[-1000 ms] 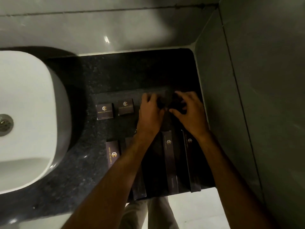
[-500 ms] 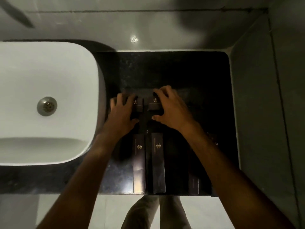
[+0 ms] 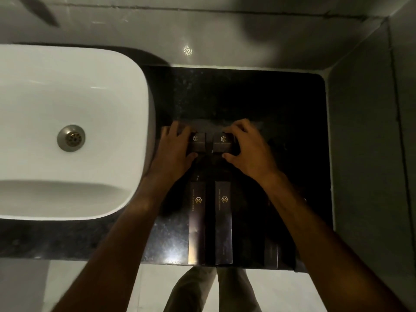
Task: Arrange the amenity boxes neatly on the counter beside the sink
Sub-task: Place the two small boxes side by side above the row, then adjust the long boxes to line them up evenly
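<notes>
Fingers (image 3: 234,129) of the right hand (image 3: 249,152) are curled over the far edge of the right small box (image 3: 222,144), thumb tucked against its near edge, so the box is pinched front to back. The left small box (image 3: 198,144) is clamped the same way by the left hand (image 3: 174,149), whose palm hides its left part. The two are being held side by side with a narrow gap between them, probably to be squared into an even row. Just nearer, two long boxes (image 3: 210,221) are laid parallel, lined up under the small ones, their near ends at the desk's front edge. More long boxes (image 3: 271,253) are half hidden under the right forearm. Everything is carried on a dark speckled desk (image 3: 247,95), a white sink (image 3: 67,131) to the left, grey tiled walls (image 3: 371,154) behind and to the right, in dim light.
</notes>
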`<state>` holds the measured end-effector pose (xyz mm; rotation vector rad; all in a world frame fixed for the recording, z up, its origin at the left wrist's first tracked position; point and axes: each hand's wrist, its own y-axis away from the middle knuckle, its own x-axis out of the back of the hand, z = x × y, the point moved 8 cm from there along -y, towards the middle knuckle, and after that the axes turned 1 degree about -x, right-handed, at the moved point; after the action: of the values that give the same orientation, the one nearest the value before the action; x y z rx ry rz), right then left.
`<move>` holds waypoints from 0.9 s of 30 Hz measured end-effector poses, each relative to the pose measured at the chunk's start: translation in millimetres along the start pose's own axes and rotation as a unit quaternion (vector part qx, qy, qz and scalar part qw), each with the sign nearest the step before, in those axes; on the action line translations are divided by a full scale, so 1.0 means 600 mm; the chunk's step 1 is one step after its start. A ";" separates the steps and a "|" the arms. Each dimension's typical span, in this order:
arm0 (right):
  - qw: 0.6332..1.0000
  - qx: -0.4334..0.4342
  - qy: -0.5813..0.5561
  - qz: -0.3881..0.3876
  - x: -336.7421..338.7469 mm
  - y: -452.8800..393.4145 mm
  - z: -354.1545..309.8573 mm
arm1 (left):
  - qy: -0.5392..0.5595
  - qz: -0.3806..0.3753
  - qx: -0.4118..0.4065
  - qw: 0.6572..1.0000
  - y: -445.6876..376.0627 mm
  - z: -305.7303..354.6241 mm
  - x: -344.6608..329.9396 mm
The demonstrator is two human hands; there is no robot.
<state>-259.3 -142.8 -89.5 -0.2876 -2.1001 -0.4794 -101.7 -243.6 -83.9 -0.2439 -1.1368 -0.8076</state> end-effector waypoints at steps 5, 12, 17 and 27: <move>0.999 -0.021 -0.005 -0.029 0.001 0.011 -0.009 | 0.056 -0.012 0.018 0.998 0.009 0.004 0.004; 0.994 -0.060 -0.095 -0.009 0.006 0.226 -0.047 | 0.156 0.039 0.048 0.986 0.222 0.028 0.005; 0.983 -0.115 -0.076 -0.119 -0.103 0.357 -0.036 | 0.057 -0.060 -0.010 0.997 0.349 0.022 -0.075; 0.980 -0.139 -0.096 -0.101 -0.120 0.374 -0.025 | 0.031 -0.080 -0.027 0.996 0.364 0.007 -0.098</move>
<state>-123.6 50.1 -92.2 -0.2929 -2.2611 -0.9021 33.5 -62.0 -86.4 -0.1719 -1.0860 -0.9822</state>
